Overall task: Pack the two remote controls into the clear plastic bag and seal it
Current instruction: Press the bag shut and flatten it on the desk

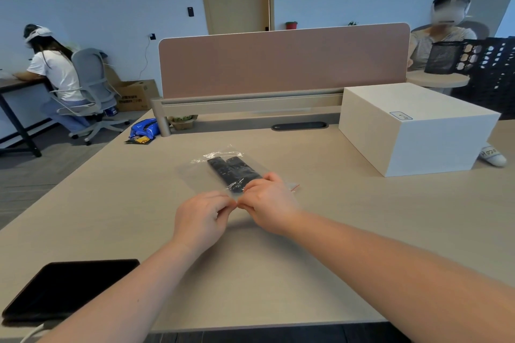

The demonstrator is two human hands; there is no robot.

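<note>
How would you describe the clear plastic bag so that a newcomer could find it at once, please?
Start at the big white box on the desk. Left of it, mid-desk, both hands pinch the near edge of the clear plastic bag. It alone is see-through, holding two black remote controls.

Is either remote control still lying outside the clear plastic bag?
No. Both remote controls lie side by side inside the clear plastic bag, whose near edge the left hand and right hand pinch.

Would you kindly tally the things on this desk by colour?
Black: 3, two remote controls and a tablet
Clear: 1, plastic bag
White: 1, box
Blue: 1, packet
Total: 6
</note>
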